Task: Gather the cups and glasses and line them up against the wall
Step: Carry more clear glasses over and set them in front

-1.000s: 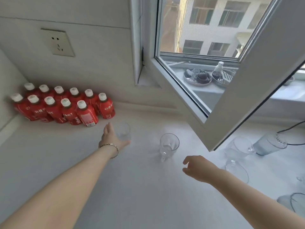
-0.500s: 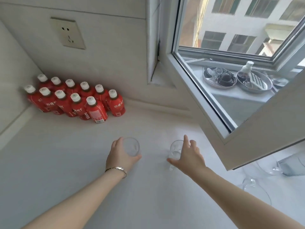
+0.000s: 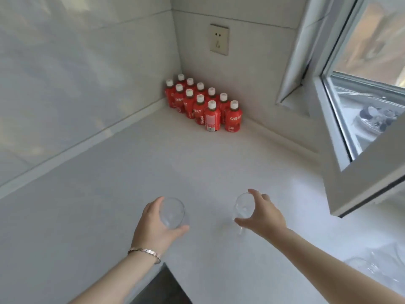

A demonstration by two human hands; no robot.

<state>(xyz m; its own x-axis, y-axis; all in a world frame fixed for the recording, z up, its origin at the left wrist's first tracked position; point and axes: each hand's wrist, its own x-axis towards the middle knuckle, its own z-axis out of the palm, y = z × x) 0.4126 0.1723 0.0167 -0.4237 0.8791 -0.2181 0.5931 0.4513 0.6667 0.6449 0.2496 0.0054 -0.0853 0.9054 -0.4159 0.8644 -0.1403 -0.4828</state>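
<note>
At the near right edge, more clear glassware (image 3: 372,265) is lying blurred on the white counter (image 3: 98,194), apparently waiting to be gathered. Just beyond it, two bare arms are reaching forward. The left hand (image 3: 153,227) (a bracelet (image 3: 144,253) is circling its wrist) is gripping a clear tumbler (image 3: 173,212), its fingers and thumb curling round the side. The right hand (image 3: 264,218) is grasping a second glass (image 3: 242,207), with its fingers arching over the rim. Both glasses are sitting or hovering mid-counter, well apart from either wall, so the lining up seems to be barely beginning. Far off, red bottles (image 3: 203,104) are filling the corner.
</note>
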